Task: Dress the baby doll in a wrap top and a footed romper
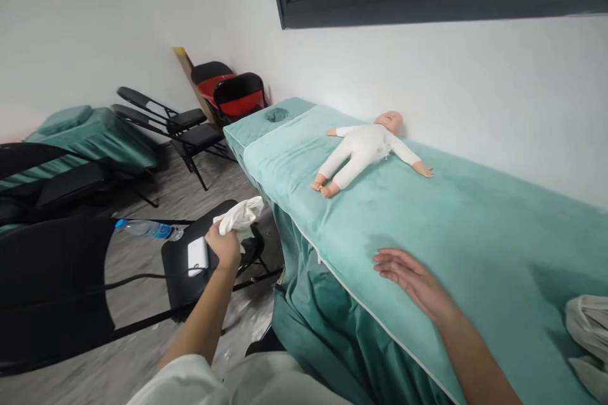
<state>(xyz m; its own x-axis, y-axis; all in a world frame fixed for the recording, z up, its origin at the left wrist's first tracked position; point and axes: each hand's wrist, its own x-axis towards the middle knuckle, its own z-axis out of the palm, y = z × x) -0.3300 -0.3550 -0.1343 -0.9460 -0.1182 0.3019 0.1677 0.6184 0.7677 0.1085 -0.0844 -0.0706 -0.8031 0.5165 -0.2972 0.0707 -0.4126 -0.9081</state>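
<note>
A bunched white cloth [242, 214] is gripped in my left hand [224, 247], which is held over a black folding chair beside the bed. My right hand [411, 278] hovers over or rests on the green bed cover [475, 240], fingers stretched out and nothing in them; whether it touches the cover I cannot tell. Farther up the bed a baby doll [363, 145] in a white suit lies on its back, arms spread, its head toward the wall and its feet toward me. Neither hand touches the doll.
On the black folding chair [178, 294] lies a white power bank [197, 256] with a black cable. A water bottle [149, 228] lies by its backrest. Light-coloured fabric [589, 326] sits at the bed's right. More folding chairs [190, 133] and another green bed [95, 136] stand behind.
</note>
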